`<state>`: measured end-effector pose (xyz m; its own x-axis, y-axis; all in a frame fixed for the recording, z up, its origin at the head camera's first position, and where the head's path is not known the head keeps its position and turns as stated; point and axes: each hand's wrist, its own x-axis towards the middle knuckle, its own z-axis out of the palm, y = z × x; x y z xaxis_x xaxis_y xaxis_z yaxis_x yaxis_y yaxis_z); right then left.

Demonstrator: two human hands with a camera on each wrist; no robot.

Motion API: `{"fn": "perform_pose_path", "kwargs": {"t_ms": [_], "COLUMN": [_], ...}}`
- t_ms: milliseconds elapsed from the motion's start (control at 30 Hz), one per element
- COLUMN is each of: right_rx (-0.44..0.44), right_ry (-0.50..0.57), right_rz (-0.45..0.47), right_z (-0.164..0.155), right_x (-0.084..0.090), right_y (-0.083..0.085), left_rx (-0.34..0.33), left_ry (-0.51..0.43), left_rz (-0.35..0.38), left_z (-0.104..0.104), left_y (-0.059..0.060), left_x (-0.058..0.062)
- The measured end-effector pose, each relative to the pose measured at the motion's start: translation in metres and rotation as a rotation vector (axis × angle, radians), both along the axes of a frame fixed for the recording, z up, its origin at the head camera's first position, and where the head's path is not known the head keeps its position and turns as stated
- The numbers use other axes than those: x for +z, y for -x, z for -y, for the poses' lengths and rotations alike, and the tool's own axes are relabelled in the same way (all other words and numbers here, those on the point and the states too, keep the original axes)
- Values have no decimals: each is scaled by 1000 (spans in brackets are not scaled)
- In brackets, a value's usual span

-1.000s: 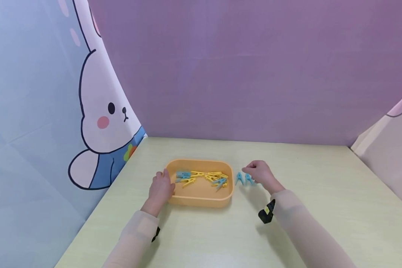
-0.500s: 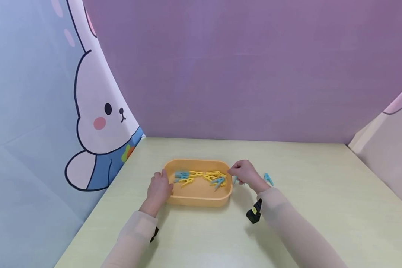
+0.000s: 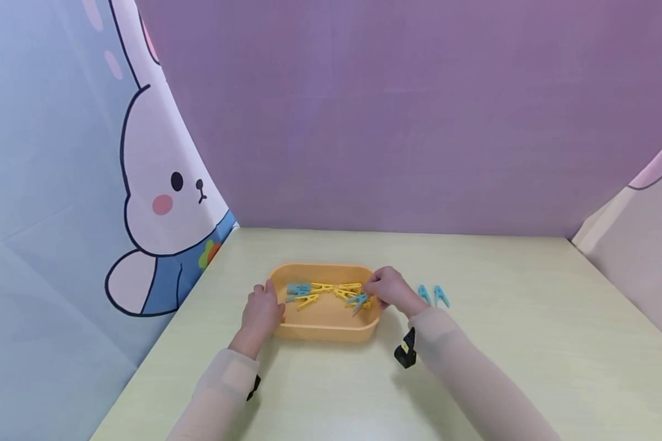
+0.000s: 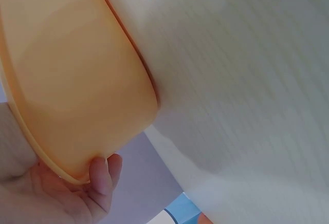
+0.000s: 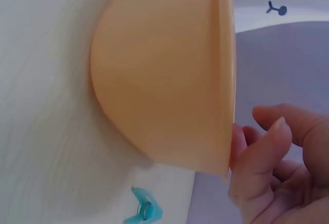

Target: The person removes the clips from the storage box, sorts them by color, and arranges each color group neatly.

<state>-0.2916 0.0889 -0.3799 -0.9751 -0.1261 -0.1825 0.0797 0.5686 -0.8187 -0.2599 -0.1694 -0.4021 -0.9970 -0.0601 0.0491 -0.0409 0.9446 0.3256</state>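
Note:
A shallow orange plastic tray (image 3: 325, 332) holds yellow clothespins (image 3: 308, 301) and blue clothespins (image 3: 358, 300), several in all. My left hand (image 3: 262, 309) grips its left end, the fingers curled about the rim in the left wrist view. At the right end, my right hand (image 3: 388, 288) reaches over the rim, loosely bent fingers close to the blue and yellow clothespins inside. Nothing shows between its thumb and forefinger (image 5: 280, 113) in the right wrist view. Two blue clothespins (image 3: 433, 295) stand on the table beyond the right wrist; the right wrist view catches a blue clothespin (image 5: 146, 208) beside the tray.
The pale wood-grain table (image 3: 331, 392) runs back to a purple backdrop (image 3: 397, 122). A blue cloth with a printed rabbit (image 3: 165, 184) hangs along the left, and a white panel (image 3: 634, 263) borders the right side.
My right hand has moved left from above the blue clothespins on the table to over the tray's right rim, uncovering two blue clothespins farther right. The left hand keeps its hold.

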Motion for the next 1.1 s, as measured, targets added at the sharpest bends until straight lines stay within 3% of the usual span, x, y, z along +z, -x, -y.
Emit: {"fn": "perform_pose_path", "kwargs": {"t_ms": [300, 600, 1100], "right_rx": [47, 79, 151], "right_ry": [-79, -319, -568], "right_rz": [1, 16, -195], "right_z": [13, 29, 43], "right_x": [2, 0, -9], "right_y": [1, 5, 3], "left_rx": [0, -3, -6], "left_ry": [-2, 1, 10], "left_rz": [0, -8, -12], "left_z": [0, 0, 2], "left_y": [0, 0, 1], "left_x": [0, -1, -2]}}
